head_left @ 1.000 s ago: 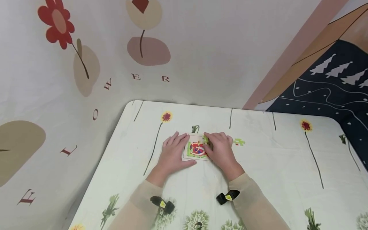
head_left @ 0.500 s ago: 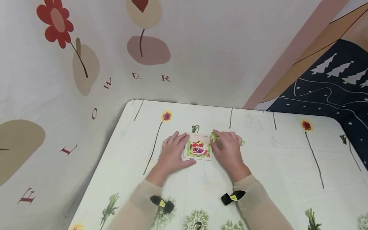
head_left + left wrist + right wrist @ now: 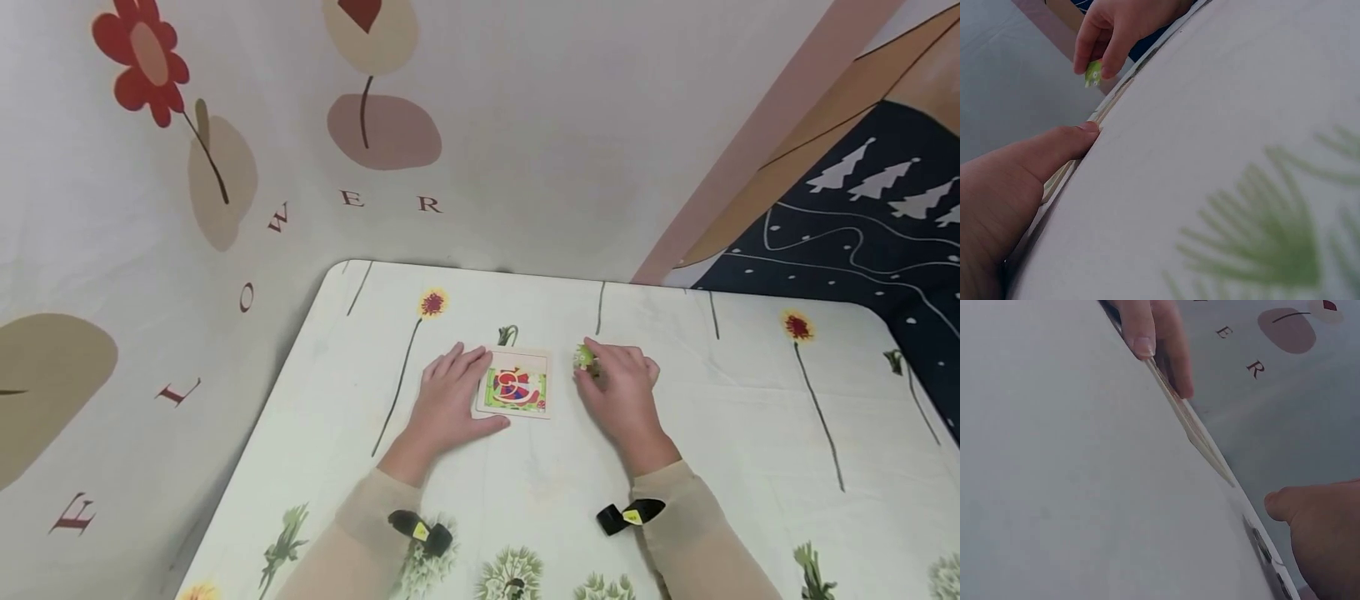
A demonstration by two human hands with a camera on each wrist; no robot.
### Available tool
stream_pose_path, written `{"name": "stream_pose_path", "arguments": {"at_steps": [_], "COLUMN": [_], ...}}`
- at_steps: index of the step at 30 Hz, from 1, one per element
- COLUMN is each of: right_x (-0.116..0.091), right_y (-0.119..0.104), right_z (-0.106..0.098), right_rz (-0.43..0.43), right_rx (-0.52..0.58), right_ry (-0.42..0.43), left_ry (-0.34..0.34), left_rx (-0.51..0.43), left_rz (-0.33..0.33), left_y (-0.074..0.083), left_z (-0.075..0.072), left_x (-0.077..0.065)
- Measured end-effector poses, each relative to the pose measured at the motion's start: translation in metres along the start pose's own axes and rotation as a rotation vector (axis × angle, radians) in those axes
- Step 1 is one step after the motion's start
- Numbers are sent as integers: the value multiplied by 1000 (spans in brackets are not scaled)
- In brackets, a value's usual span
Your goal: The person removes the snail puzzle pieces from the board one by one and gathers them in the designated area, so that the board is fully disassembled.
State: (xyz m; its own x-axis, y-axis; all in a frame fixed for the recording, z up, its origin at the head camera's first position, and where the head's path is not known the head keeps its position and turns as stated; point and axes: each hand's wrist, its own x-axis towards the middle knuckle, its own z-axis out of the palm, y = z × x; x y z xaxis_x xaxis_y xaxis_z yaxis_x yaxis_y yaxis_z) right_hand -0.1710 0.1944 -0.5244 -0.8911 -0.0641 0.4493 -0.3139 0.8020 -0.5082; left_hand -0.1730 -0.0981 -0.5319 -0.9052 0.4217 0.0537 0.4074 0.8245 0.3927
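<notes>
A small wooden jigsaw puzzle board lies on the table, its lower part filled with a red, blue and green picture and its upper strip bare wood. My left hand grips its left side, thumb along the near edge and fingers at the far left corner. To the right of the board, my right hand pinches a green puzzle piece between thumb and fingers. The left wrist view shows this green piece raised, with white spots on it. In the right wrist view the right hand hides the piece.
A white flower-printed cloth covers the table. Small dark flat pieces lie near the right hand in the right wrist view, seen almost edge-on. Printed fabric walls stand behind and to the left.
My right hand has lifted the green puzzle piece off the board's upper right and carried it rightward, away from the board. The left hand has stayed in place.
</notes>
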Motion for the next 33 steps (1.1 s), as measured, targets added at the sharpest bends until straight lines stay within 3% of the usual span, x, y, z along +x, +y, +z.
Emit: {"name": "stream_pose_path", "arguments": {"at_steps": [21, 33], "right_x": [-20, -32], "right_y": [51, 65], "right_z": [-45, -58], "right_rz": [154, 196], "right_rx": [-40, -54], "right_ry": [-7, -80], "left_ry": [2, -3], "left_rx": [8, -1], "left_rz": [8, 9], "left_y": [-4, -2], "left_z": [0, 0], "left_x": [-1, -1]}}
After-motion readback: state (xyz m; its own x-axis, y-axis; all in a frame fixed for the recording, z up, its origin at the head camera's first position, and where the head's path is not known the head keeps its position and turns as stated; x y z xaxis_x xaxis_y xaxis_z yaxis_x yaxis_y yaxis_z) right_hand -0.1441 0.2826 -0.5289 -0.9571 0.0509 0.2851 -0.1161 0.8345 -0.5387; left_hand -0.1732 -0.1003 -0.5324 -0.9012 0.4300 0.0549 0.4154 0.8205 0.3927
